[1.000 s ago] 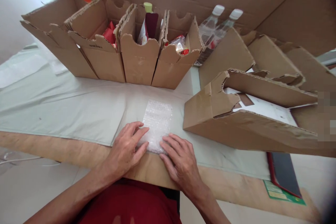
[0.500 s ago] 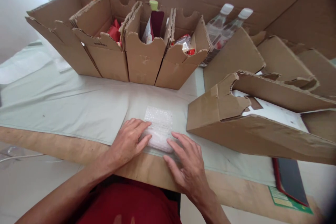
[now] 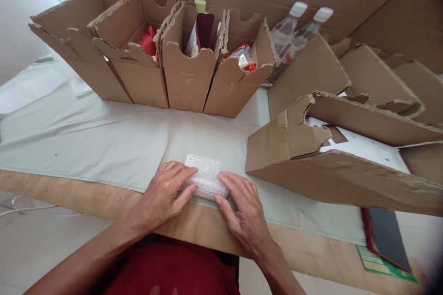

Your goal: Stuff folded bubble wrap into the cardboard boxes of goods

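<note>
A strip of clear bubble wrap (image 3: 205, 176) lies on the pale green cloth (image 3: 104, 143) near the table's front edge, rolled up at its near end. My left hand (image 3: 165, 193) presses on the roll's left side with fingers curled over it. My right hand (image 3: 242, 209) grips the roll's right end. What the wrap holds inside is hidden.
Several open cardboard bins (image 3: 183, 73) stand in a row at the back, holding red packets and a sachet. Two clear bottles (image 3: 294, 32) stand behind them. A large cardboard box (image 3: 332, 166) lies on its side to the right. A dark booklet (image 3: 384, 235) lies at the front right.
The bubble wrap lay flat and long; both hands have rolled its near end away from me, so the visible flat part is now much shorter.
</note>
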Motion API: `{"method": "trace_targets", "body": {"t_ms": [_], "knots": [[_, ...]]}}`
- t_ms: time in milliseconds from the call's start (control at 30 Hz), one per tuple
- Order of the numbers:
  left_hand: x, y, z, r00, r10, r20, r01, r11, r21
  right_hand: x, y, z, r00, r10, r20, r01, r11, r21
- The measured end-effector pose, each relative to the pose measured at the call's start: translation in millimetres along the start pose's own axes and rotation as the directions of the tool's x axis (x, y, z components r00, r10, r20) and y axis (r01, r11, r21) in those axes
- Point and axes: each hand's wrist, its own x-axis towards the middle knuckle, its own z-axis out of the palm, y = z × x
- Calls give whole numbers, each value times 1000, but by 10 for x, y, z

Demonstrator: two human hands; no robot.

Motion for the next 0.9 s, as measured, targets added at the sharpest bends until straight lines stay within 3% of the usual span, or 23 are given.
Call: {"method": "trace_targets", "body": {"t_ms": [67, 167, 233, 333, 467, 567, 633, 700, 767, 900], "knots": [[66, -47, 57, 999, -24, -27, 26, 997, 79, 5, -21, 23, 999, -40, -12, 38, 995, -93], [92, -66, 92, 994, -61, -94, 72, 990, 118, 64, -37, 58, 993, -92, 77, 104, 978, -181], [39, -25, 66, 983, -131, -132, 138, 989, 48, 121, -19, 74, 991, -90, 96, 106, 978, -180], [-114, 81, -5, 931, -338, -137, 312, 933, -179, 177, 25, 81, 1000, -21, 10, 21, 997, -77], [-262, 198, -24, 803, -595, 14, 507, 672, -539, 150, -13, 73, 994, 75, -80, -67, 993, 98], [-235, 258, 0, 787, -592, 171, 500, 450, -740, 88, -128, 52, 997, 46, -59, -33, 978, 206], [-188, 304, -2, 790, -561, 249, 501, 356, -789, 43, -196, 22, 999, 45, 4, -45, 959, 281], [-156, 351, -23, 784, -552, 283, 525, 348, -777, -6, -226, -21, 991, 107, 81, -130, 924, 360], [-152, 385, -44, 777, -565, 278, 560, 417, -716, -61, -217, -73, 967, 207, 146, -251, 854, 455], [-189, 411, -23, 780, -581, 233, 596, 574, -562, -172, -144, -152, 878, 350, 327, -476, 559, 679]]}}
